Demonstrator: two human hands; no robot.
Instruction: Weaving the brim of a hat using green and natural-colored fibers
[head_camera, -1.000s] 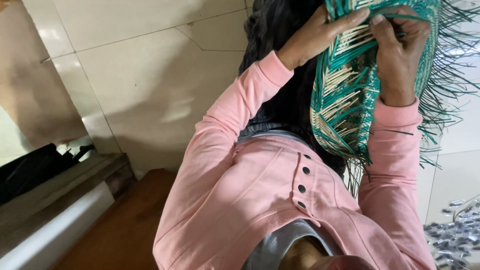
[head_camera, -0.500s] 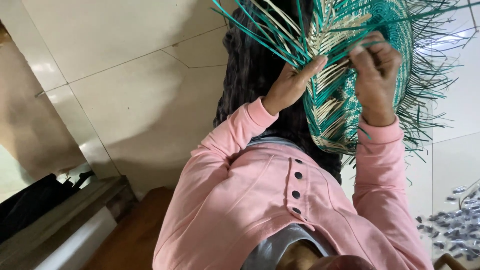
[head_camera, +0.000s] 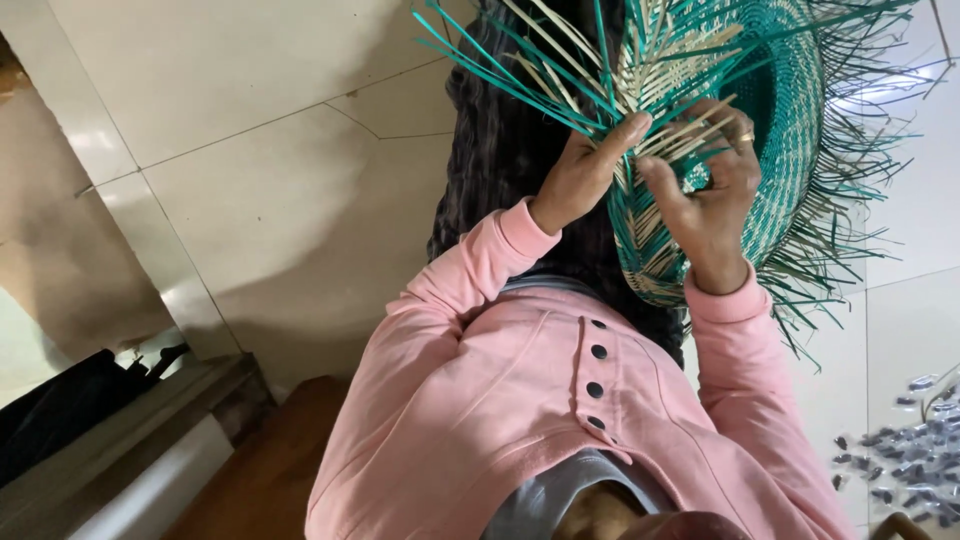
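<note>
Weaving in progress on a half-made basket (head_camera: 790, 130) of green and pale straw-coloured strips, held up over the lap against a dark skirt (head_camera: 500, 170). Risk, as judged: the loose green strips (head_camera: 500, 60) are fanning out unsecured, so one could be slipping out of the weave if either pinch is easing, and a stiff pale strip could be kinking or splitting if it is being bent too sharply. Left hand (head_camera: 580, 175): raised, wrist bent back, thumb and fingers pinching a bundle of strips at the rim. Right hand (head_camera: 710, 200): raised beside it, fingers curled, thumb pressing strips against the basket wall, a ring showing. Pink sleeves (head_camera: 450, 330) are reaching upward; tiled floor (head_camera: 250, 200) is lying behind.
</note>
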